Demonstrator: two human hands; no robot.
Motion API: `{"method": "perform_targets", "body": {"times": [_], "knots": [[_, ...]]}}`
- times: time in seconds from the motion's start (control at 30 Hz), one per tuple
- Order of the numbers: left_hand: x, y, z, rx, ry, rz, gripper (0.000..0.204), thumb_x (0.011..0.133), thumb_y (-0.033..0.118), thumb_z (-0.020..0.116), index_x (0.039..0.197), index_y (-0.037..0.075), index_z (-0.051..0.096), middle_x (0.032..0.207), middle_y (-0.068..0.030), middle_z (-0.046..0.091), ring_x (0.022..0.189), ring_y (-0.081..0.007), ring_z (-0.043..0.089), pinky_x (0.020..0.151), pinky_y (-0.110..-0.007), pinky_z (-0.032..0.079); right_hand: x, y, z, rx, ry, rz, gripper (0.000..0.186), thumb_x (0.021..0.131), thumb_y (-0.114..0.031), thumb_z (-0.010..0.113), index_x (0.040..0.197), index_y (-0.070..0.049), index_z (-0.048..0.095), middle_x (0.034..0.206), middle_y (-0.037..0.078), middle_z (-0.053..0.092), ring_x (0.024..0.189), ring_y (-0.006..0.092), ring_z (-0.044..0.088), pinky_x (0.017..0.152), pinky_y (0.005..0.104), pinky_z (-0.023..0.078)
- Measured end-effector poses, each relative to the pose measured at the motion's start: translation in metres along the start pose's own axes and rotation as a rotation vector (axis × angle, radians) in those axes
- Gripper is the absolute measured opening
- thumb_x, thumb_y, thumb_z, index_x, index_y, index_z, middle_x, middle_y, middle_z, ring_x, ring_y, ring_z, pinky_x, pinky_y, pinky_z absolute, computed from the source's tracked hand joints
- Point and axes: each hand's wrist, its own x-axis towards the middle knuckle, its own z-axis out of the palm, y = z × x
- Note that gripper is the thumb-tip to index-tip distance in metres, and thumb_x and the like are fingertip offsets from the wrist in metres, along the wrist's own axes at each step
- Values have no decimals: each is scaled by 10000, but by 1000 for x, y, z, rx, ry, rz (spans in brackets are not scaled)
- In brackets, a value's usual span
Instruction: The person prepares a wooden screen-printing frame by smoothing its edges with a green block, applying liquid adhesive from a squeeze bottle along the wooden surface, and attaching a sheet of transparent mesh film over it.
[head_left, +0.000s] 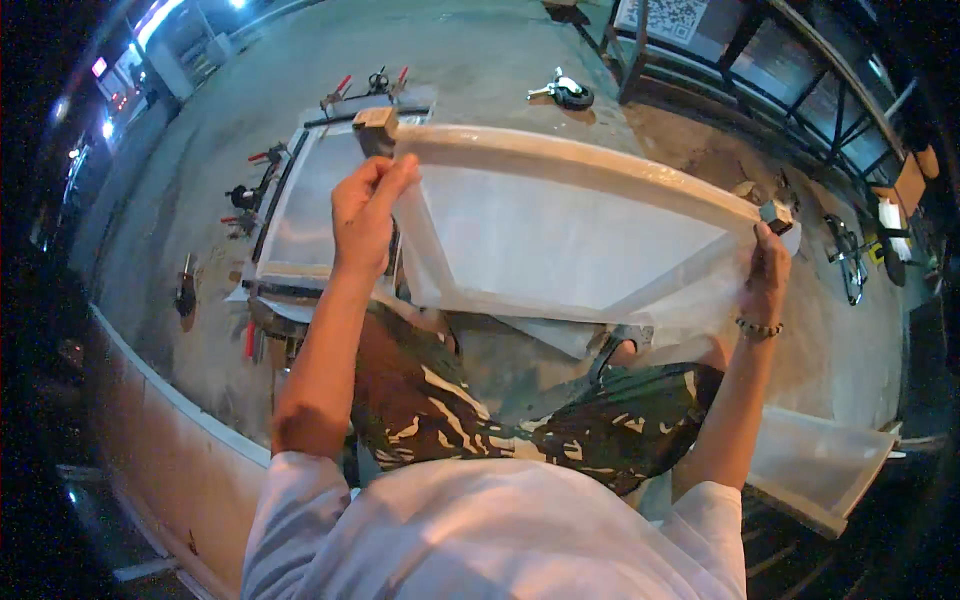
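With both hands I hold a wooden-edged panel of translucent white sheet point(540, 240) above my lap, its thick bar point(580, 165) along the far edge. My left hand point(372, 205) is closed on the panel's left end, just below a wooden corner block point(376, 125). My right hand point(765, 268) grips the right end below a small block point(777, 216). Behind the panel at the left, a similar white framed panel point(310, 200) lies with several red-handled clamps point(262, 158) around its edges.
Another framed sheet point(810, 460) lies at lower right. A caster wheel point(570, 95) and a metal tool point(848, 255) are on the concrete floor. A dark metal railing point(800, 90) stands at back right. A screwdriver-like tool point(185, 290) and a long board point(170, 430) are at left.
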Motion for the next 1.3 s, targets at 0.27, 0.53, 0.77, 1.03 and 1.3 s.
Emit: {"method": "perform_targets", "body": {"times": [0.27,0.53,0.77,1.03,1.3], "knots": [[34,-14,-36,296,-245,109,233,863,222,675,947,4,675,828,-33,668,779,-98,610,730,-239,493,21,40,-10,-496,-120,-548,447,984,-223,378,1387,-31,411,1412,132,420,1326,247,351,1103,389,255],[-61,-190,-396,842,331,-584,178,762,237,668,742,64,707,697,-76,657,687,-130,630,644,-291,499,5,15,-6,-1138,-45,-653,482,921,-86,475,1390,-19,383,1365,143,458,1222,230,449,1036,336,361],[-183,-341,-472,1113,329,-1005,399,768,450,644,823,62,722,922,-173,689,903,-349,653,786,-439,493,6,26,-45,-506,-86,-362,411,975,-107,426,1372,-10,385,1392,153,425,1253,223,432,1058,335,371],[-197,-366,-531,1715,-205,-810,537,742,615,637,872,99,715,916,-133,689,846,-313,653,720,-472,503,-16,26,38,281,194,58,279,958,-179,514,1201,-51,561,856,-18,507,734,102,456,662,247,416],[-127,-226,-557,1386,164,-837,483,891,372,544,1240,56,433,1246,-129,458,1124,-287,477,912,-449,394,-13,-11,50,202,-106,-74,141,898,-195,636,914,-62,593,781,10,594,703,111,552,651,258,468]]}}
